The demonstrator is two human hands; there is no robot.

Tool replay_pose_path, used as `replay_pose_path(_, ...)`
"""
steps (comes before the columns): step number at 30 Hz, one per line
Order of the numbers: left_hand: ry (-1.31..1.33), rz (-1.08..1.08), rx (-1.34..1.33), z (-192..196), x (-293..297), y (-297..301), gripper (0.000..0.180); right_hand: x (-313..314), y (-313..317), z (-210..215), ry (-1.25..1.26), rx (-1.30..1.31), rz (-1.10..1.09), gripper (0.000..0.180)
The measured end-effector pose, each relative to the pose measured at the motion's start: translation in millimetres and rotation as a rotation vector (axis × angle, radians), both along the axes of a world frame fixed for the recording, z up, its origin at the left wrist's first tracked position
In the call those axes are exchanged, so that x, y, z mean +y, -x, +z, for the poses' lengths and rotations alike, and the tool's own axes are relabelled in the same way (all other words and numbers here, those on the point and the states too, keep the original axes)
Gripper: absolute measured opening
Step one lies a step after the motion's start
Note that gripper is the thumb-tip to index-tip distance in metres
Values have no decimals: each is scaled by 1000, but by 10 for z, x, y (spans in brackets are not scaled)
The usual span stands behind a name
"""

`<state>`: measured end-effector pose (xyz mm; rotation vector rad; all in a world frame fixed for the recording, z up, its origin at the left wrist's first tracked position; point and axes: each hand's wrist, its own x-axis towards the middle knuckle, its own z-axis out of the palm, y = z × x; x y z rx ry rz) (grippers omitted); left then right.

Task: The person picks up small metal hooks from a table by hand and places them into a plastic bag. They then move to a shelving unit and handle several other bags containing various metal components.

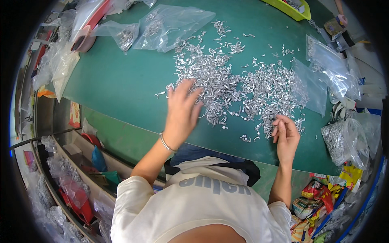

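I look down from the head camera onto a green table (121, 81) covered with a wide scatter of small silver metal pieces (239, 81), spread from the middle toward the right. My left hand (182, 111) lies flat on the near left edge of that scatter, fingers spread wide and slightly blurred, holding nothing that I can make out; a thin bracelet (167, 143) circles its wrist. My right hand (287, 135) sits near the right near edge of the scatter, fingers curled narrowly together at their tips, touching a few of the pieces; whether it pinches one I cannot tell. Clear plastic bags (170, 26) with more silver pieces lie at the far side of the table, other clear bags (324, 65) lie to the right, and a filled bag (344, 139) rests at the near right. A yellow tray (289, 10) stands at the far right edge. My white shirt (202, 202) fills the near part of the view
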<state>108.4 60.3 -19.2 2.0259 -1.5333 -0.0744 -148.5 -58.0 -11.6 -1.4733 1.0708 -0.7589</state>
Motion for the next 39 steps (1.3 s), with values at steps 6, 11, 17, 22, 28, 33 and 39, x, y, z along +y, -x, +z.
replay_pose_path(6, -145, -274, 92, 13, 168, 249, 28, 36, -66, 14, -25, -56, 4, 20)
replay_pose_path(11, -79, -265, 194, -24, 95, 256, 26, -181, 347, -29, 168, -12, -168, 21)
replay_pose_path(17, 45, -147, 214, 117, 84, 139, 30, -568, 1295, -51, 248, 190, -531, 18)
replay_pose_path(22, 72, -149, 193, 69, -79, 55, 29, -716, 1641, -151, 265, 355, -547, 12)
replay_pose_path(28, -28, -216, 82, 68, -78, 121, 30, -711, 1526, -207, 526, 676, -577, 14)
replay_pose_path(33, 6, -194, 97, 59, -110, 132, 31, -609, 1585, -191, 486, 712, -717, 10)
replay_pose_path(39, -106, -187, 0, 41, -156, 140, 38, -466, 1456, -115, 808, 1016, -737, 11)
